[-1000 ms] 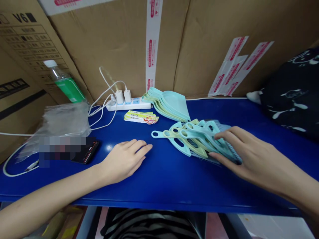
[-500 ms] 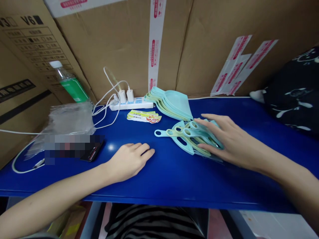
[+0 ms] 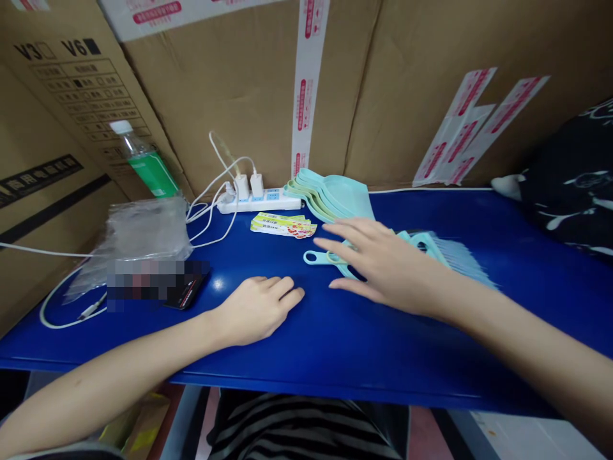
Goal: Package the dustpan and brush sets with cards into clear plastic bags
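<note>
Over the brushes, laid left to right, the nearer right hand was held, fingers apart; left of them, the left hand was curled, grip hidden.

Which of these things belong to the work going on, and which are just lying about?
Likely part of the work:
- brushes, partly hidden by the right hand
- stacked dustpans, just behind

Apparently just lying about:
- bottle
- clear plastic bags
- power strip
- colourful slips
</note>
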`<control>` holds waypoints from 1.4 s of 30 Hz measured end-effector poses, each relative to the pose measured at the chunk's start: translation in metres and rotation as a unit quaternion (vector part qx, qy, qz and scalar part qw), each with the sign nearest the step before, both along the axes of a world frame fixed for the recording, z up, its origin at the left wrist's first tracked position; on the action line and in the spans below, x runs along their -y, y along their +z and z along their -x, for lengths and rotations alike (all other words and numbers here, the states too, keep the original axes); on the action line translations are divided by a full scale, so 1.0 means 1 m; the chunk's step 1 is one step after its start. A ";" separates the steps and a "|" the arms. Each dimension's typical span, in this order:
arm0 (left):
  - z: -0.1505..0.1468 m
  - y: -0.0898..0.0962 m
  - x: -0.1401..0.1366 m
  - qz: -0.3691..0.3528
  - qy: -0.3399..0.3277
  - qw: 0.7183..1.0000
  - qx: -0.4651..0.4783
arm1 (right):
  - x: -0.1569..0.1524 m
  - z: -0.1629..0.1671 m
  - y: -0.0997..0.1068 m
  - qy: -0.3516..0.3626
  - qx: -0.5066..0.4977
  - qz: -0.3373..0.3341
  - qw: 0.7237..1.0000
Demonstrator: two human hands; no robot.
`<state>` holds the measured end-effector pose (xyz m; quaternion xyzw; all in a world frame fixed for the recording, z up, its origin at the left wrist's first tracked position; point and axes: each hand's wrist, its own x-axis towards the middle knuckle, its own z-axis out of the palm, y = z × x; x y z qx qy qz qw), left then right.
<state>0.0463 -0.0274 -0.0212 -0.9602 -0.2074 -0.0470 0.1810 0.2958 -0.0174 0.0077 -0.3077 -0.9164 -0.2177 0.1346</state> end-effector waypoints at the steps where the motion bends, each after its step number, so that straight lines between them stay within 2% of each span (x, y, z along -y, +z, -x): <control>1: 0.000 0.000 0.000 -0.001 -0.002 1.000 0.007 | 0.001 0.007 -0.001 0.020 0.004 -0.005 1.000; 4: -0.001 -0.002 0.000 -0.011 -0.005 1.000 0.025 | 0.003 0.019 -0.010 0.058 0.000 -0.040 0.998; 8: -0.002 -0.003 0.001 -0.018 -0.019 1.000 0.012 | 0.009 0.014 -0.015 0.086 -0.025 -0.075 0.993; 12: -0.002 -0.003 0.004 -0.006 -0.028 1.000 0.010 | 0.015 0.011 -0.015 0.109 -0.044 -0.034 0.992; 16: 0.000 -0.006 0.004 -0.011 -0.060 0.997 0.053 | 0.016 0.017 -0.025 0.132 -0.035 0.003 0.991; 19: 0.001 -0.009 0.003 -0.013 -0.080 0.994 0.080 | 0.016 0.020 -0.032 0.124 -0.036 -0.001 0.992; 23: 0.000 -0.009 0.002 -0.005 -0.081 0.993 0.086 | 0.015 0.019 -0.028 0.113 -0.033 -0.019 0.993; 27: 0.000 -0.009 0.003 -0.002 -0.082 0.993 0.083 | 0.010 0.015 -0.025 0.101 0.028 -0.068 0.992; 31: 0.000 -0.009 0.003 0.004 -0.081 0.994 0.078 | 0.003 0.013 -0.035 0.053 0.075 -0.097 0.991; 35: 0.000 -0.009 0.002 0.007 -0.083 0.994 0.077 | 0.000 0.015 -0.040 0.041 0.081 -0.108 0.990; 42: 0.000 -0.009 0.003 0.014 -0.078 0.995 0.068 | 0.000 0.014 -0.038 0.031 0.089 -0.106 0.990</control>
